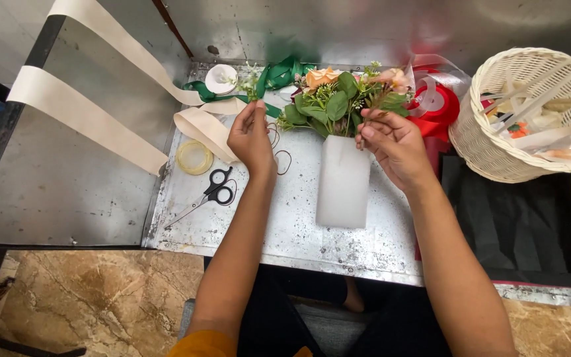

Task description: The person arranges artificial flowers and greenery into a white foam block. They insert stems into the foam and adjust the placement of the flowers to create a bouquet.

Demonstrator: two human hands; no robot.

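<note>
A small bouquet (pixel 336 100) of peach roses and green leaves lies on a metal table (pixel 285 225), its stems wrapped in a frosted white sleeve (pixel 343 182). My right hand (pixel 394 144) pinches a thin flower stem beside the bouquet's right side. Just left of the leaves, my left hand (pixel 251 135) holds a sprig of tiny white flowers (pixel 248 80) between its fingertips. A thin wire loop (pixel 281 157) lies beside that wrist.
Black-handled scissors (pixel 211 195) and a roll of clear tape (pixel 195 157) lie left of my left arm. Wide cream ribbon (pixel 94 119) runs off to the left; green ribbon (pixel 279 73), a white spool (pixel 221 78) and red ribbon rolls (pixel 439 106) sit behind. A white wicker basket (pixel 484 139) stands right.
</note>
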